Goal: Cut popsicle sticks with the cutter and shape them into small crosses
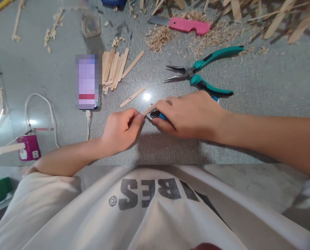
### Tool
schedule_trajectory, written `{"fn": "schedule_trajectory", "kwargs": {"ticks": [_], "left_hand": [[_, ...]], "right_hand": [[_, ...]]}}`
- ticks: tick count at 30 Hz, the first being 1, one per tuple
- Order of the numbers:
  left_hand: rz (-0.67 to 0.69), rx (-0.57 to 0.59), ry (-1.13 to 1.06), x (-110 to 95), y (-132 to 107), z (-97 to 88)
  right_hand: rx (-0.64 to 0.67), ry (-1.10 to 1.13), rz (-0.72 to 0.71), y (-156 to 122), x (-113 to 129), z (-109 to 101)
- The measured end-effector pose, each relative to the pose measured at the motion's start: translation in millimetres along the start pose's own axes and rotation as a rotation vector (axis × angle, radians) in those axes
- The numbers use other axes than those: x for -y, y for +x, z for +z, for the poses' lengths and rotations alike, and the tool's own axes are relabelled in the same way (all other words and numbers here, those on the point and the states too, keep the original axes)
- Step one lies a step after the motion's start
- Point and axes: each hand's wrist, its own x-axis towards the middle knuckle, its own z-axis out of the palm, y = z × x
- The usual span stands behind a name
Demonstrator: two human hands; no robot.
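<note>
Between thumb and fingers my left hand (123,129) pinches the near end of a wooden popsicle stick (150,109). My right hand (194,113) is wrapped round a blue and black utility knife (158,115), its blade close against the stick near my left thumb. My right fingers cover the stick's far end and most of the knife handle. Just beyond my hands lies a single popsicle stick (133,97) with a small notch or hole in its middle. Farther off is a pile of popsicle sticks (114,67).
Green-handled needle-nose pliers (190,73) lie open beyond my right hand. Behind them are a pink knife (188,26) with its blade out and wood shavings (160,39). A phone (87,81) on a white cable (88,125) lies at left, near a small clear container (91,26) and purple box (28,148).
</note>
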Motion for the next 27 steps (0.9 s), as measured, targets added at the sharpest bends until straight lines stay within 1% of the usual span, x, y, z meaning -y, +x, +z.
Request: {"fn": "schedule_trajectory", "kwargs": {"ticks": [6, 13, 16, 21, 27], "left_hand": [[0.026, 0.001, 0.125, -2, -2, 2.8], [0.079, -0.022, 0.232, 5, -3, 8.4], [0.095, -0.024, 0.273, 7, -2, 9.6], [0.141, -0.048, 0.317, 9, -3, 12.3], [0.174, -0.061, 0.316, 14, -3, 14.9]], "right_hand": [[0.045, 0.007, 0.027, -2, 1, -1], [-0.023, -0.004, -0.012, -5, -2, 5], [-0.045, -0.006, -0.035, -5, -3, 4], [0.025, -0.030, -0.046, -3, -4, 0], [-0.045, 0.060, -0.054, -4, -9, 6]]}}
